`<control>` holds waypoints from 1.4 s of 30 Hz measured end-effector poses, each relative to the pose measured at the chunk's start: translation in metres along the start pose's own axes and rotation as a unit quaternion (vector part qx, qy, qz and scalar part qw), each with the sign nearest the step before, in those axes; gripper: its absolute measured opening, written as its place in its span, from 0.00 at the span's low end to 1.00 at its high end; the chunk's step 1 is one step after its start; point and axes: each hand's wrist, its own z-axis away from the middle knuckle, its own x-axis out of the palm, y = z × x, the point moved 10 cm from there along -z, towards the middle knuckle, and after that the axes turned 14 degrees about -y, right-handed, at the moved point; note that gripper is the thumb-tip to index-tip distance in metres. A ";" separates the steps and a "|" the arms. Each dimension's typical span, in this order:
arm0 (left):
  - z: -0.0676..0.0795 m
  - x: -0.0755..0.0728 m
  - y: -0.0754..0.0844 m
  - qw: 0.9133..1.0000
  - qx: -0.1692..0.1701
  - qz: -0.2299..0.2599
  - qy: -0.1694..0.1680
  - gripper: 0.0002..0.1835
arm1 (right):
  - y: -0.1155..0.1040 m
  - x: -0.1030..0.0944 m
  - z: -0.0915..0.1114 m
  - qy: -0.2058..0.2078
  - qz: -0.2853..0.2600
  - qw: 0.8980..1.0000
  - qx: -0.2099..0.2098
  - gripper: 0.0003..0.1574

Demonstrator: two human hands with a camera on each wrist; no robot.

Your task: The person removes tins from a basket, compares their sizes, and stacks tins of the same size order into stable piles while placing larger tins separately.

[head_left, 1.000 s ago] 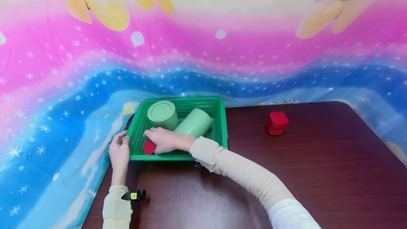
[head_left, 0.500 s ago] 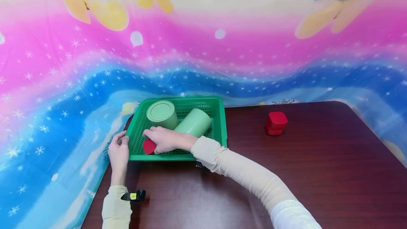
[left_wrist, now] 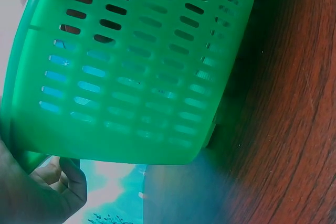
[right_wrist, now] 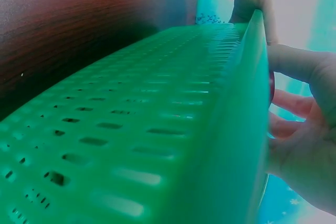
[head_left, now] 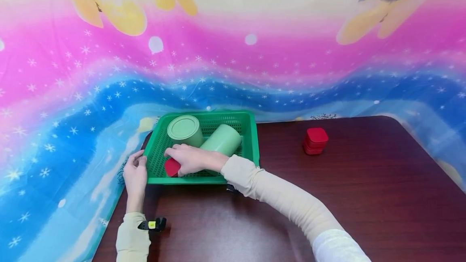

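Observation:
In the head view, a green plastic basket (head_left: 255, 148) with slotted walls stands at the table's back left. My left hand (head_left: 135, 175) grips its left rim near the front corner, the thumb on the rim; the left wrist view shows the fingers curled at that rim (left_wrist: 13, 77). Inside the basket, my right hand (head_left: 191, 159) holds a small red box (head_left: 172, 167) by the front left corner. Behind it are a pale green can (head_left: 184, 129) standing upright and a pale green cylinder (head_left: 223, 140) lying aslant. In the right wrist view the basket wall hides most of the red box.
Another red box (head_left: 315, 140), square with rounded corners, stands on the dark wooden table (head_left: 364, 189) to the right of the basket. A colourful printed cloth (head_left: 233, 64) hangs right behind the table and along its left side.
My right hand and the red box have shifted very slightly to the right within the basket. The left hand keeps its grip on the rim, and the basket stays in place.

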 end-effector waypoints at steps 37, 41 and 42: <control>0.001 0.001 -0.001 1.000 -0.007 0.000 -0.013 0.24 | 0.033 -0.037 0.043 0.044 -0.076 0.996 0.000 0.41; 0.001 0.001 0.000 1.000 -0.006 0.001 -0.013 0.24 | 0.040 -0.043 0.049 0.050 -0.073 0.996 0.006 0.41; 0.001 0.001 0.000 1.000 -0.005 0.001 -0.013 0.24 | 0.041 -0.044 0.051 0.051 -0.074 0.996 0.006 0.42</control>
